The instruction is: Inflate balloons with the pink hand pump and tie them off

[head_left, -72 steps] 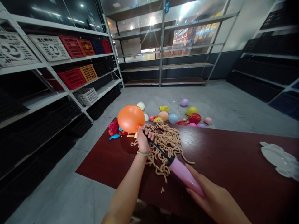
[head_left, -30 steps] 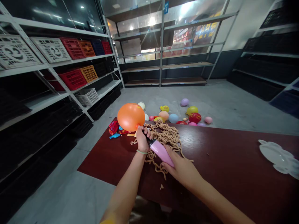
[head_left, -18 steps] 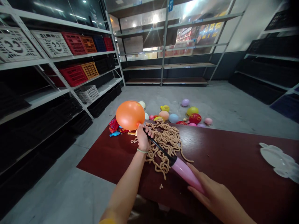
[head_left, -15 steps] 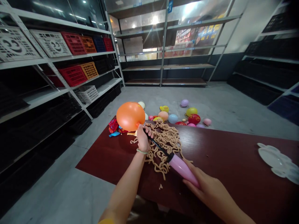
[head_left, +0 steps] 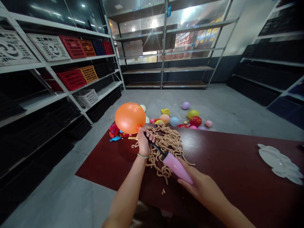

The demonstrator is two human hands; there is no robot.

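Note:
An inflated orange balloon [head_left: 130, 118] sits at the far left of the table, its neck pinched in my left hand [head_left: 144, 144]. The same hand is closed round the black front end of a hand balloon pump [head_left: 178, 167], so the join between nozzle and neck is hidden. My right hand [head_left: 198, 183] is wrapped round the pump's pink barrel. A short length of black shaft [head_left: 156, 147] shows between the hands. Beneath the pump lies a tangled heap of tan, noodle-like strands [head_left: 168, 141]. Uninflated balloons [head_left: 115, 133], red and blue, lie below the orange one.
The dark red table [head_left: 228, 164] carries a white scalloped plate [head_left: 279, 161] at the right. Several inflated balloons [head_left: 174, 121] rest on the floor beyond the table's far edge. Shelving with crates [head_left: 72, 79] stands at the left, and a metal rack [head_left: 163, 68] at the back.
My right hand has pushed the pink barrel up and left toward my left hand, so less black shaft shows. The orange balloon looks slightly larger. The view has shifted a little.

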